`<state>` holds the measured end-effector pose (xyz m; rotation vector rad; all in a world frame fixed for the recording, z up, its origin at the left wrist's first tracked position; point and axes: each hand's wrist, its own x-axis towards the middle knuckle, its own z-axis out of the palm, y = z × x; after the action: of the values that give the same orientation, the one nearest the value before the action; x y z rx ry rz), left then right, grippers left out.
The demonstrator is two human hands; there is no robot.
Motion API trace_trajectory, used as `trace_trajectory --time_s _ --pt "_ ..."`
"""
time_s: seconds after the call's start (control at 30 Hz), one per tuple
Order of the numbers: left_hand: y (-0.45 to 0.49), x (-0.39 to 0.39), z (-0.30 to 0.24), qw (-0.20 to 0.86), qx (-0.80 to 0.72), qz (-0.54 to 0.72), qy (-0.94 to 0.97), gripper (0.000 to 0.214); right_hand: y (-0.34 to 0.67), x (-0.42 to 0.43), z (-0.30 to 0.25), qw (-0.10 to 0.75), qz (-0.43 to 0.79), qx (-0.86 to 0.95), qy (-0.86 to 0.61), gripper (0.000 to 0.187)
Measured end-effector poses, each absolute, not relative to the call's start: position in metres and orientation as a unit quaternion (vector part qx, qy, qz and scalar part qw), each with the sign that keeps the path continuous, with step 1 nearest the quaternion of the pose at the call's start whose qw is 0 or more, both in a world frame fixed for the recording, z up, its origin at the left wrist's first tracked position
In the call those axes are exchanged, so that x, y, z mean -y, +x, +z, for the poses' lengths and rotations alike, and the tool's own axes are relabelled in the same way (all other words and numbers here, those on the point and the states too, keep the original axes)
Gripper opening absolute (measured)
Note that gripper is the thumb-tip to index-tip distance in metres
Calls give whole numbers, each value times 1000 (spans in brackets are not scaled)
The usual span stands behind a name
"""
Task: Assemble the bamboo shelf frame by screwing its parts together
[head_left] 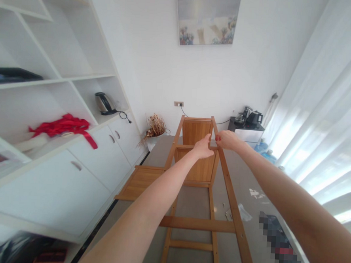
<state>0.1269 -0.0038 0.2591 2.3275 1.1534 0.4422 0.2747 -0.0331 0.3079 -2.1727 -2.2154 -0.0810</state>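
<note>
A wooden furniture frame (229, 190) with slatted panels stands in front of me. At its far right post, my right hand (227, 140) is closed in a pinch on a thin, pale metal rod (213, 141), too small for its exact kind to show. The rod points left across the frame's top corner. Just left of it, my left hand (203, 148) reaches over the far panel (197, 131), thumb and fingers apart. I cannot tell whether its fingertips touch the rod or the wood.
Screws (226, 216) and a plastic bag (244, 213) lie on the floor to the right. A white cabinet (96, 158) lines the left, holding red ribbon (64, 125) and a kettle (103, 103). Dried plants (155, 126) and a black side table (238, 125) stand by the far wall.
</note>
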Motion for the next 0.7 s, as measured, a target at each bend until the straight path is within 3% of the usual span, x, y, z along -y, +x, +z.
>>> trace_trajectory --time_s 0.4,0.7 --pt "132 1 250 134 -444 101 880 63 260 39 302 -8 -77 699 -711 22" --pt "143 8 251 79 -448 85 886 38 286 58 307 -83 -108 806 -576 21"
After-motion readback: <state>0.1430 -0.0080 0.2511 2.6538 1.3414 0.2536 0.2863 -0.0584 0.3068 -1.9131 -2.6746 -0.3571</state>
